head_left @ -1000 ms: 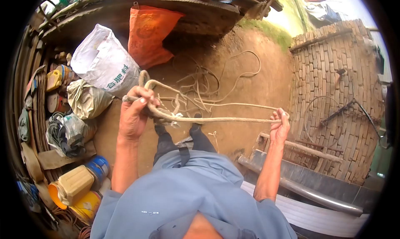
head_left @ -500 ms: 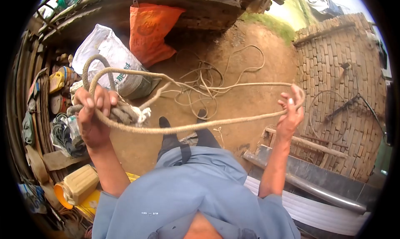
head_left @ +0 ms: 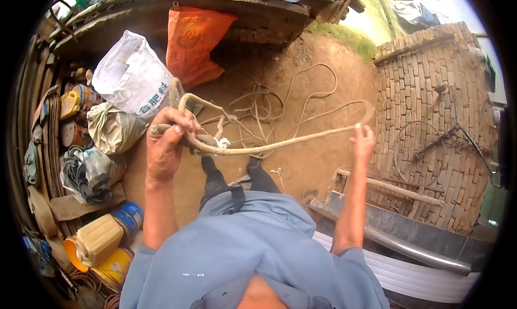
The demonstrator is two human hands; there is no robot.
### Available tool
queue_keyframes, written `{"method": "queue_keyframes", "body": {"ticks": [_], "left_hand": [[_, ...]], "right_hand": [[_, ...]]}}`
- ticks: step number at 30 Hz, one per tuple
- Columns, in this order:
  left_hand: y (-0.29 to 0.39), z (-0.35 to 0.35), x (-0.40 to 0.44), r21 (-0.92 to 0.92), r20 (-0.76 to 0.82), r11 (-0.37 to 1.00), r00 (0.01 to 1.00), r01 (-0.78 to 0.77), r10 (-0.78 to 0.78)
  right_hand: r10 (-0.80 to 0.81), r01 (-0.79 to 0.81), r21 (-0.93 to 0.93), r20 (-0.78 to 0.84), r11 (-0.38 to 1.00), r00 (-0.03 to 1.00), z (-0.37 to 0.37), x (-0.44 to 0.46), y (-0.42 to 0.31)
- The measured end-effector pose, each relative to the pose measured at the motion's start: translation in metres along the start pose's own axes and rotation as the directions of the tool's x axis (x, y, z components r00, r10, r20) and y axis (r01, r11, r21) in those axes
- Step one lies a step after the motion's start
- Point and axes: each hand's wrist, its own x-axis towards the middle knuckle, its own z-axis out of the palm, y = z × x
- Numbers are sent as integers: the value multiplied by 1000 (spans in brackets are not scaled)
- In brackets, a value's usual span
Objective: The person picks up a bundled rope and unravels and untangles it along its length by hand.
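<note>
A tan rope (head_left: 280, 146) stretches across in front of my body between my two hands. My left hand (head_left: 166, 150) is closed around gathered turns of it, with thicker grey-brown loops standing above the fingers. Beside that hand a white frayed bit (head_left: 222, 143) shows on the rope. On the right, my right hand (head_left: 363, 141) pinches the rope between thumb and fingertips, and a slack bend arcs above it. More of the rope lies in loose, tangled loops on the dirt ground (head_left: 344, 66) beyond my feet.
A white printed sack (head_left: 132, 72), an orange bag (head_left: 194, 45) and a beige sack (head_left: 113, 127) stand ahead on the left. Nearer are a plastic jug (head_left: 99, 238) and a blue can (head_left: 128, 218). Bricks (head_left: 425, 104) and a metal pipe (head_left: 414, 252) lie to the right.
My left hand has moved right, bringing the gathered rope closer to the middle. My right hand has shifted slightly left, and its fingers have gone from inside the loop to a pinch.
</note>
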Motion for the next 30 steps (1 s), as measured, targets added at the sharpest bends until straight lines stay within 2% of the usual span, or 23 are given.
{"method": "queue_keyframes", "body": {"ticks": [2,3,4,5,6,7,9,10,12,15,17,19,21,22,23,25,26,27,28,29,30], "left_hand": [[-12,5,-3,-30,6,1000,1000,9,-8],[-18,8,-5,19,-18,998,998,54,-53],[-25,11,-7,68,-43,992,994,103,-100],[-31,11,-9,88,-16,988,992,127,-126],[-38,12,-10,107,-17,982,988,154,-153],[-43,14,-11,125,-17,976,984,177,-176],[-47,17,-11,121,7,973,980,196,-198],[-49,17,-11,113,-11,974,981,195,-195],[-48,16,-10,70,-87,978,978,198,-192],[-51,7,-15,142,-48,980,990,138,-132],[-50,8,-20,183,-77,965,981,189,-177],[-56,6,-19,45,-171,990,977,137,-127],[-62,-1,-21,50,-220,995,973,88,-75],[-69,-10,-24,-13,-305,995,948,96,-95],[-76,-21,-26,-77,-383,992,916,99,-121],[-87,-42,-30,-104,-425,989,894,107,-142],[-88,-48,-30,-107,-416,966,872,236,-259],[-89,-51,-32,-110,-406,925,833,365,-377],[-92,-51,-31,-149,-368,890,812,430,-454],[-100,-51,-27,-220,-332,860,794,461,-510],[-117,-58,-25,-324,-273,821,784,471,-558]], "right_hand": [[-294,301,-101,72,948,953,38,-31,36],[-409,418,-27,166,908,897,55,-78,-3],[-403,418,24,317,908,858,70,-109,-29],[-480,492,102,461,864,747,87,-129,-33],[-502,440,249,523,863,688,101,-160,-58],[-572,458,347,571,818,589,107,-186,-91],[-662,482,460,596,746,455,125,-210,-109],[-664,483,462,595,744,453,128,-212,-111],[-549,378,435,788,817,280,136,-211,-115],[-592,392,484,774,782,225,136,-216,-127],[-583,429,462,785,776,210,138,-218,-131],[-583,474,446,790,759,190,141,-213,-140],[-560,332,462,762,823,327,140,-207,-149],[-535,265,466,753,844,382,140,-201,-154],[-531,200,494,750,846,394,134,-197,-167],[-569,166,548,744,820,350,125,-192,-184],[-568,172,545,746,821,346,122,-190,-193],[-586,155,566,763,810,272,118,-190,-200],[-600,135,584,776,800,196,115,-192,-207],[-597,140,581,780,802,188,113,-195,-216],[-643,139,629,757,765,115,111,-201,-225]]}}
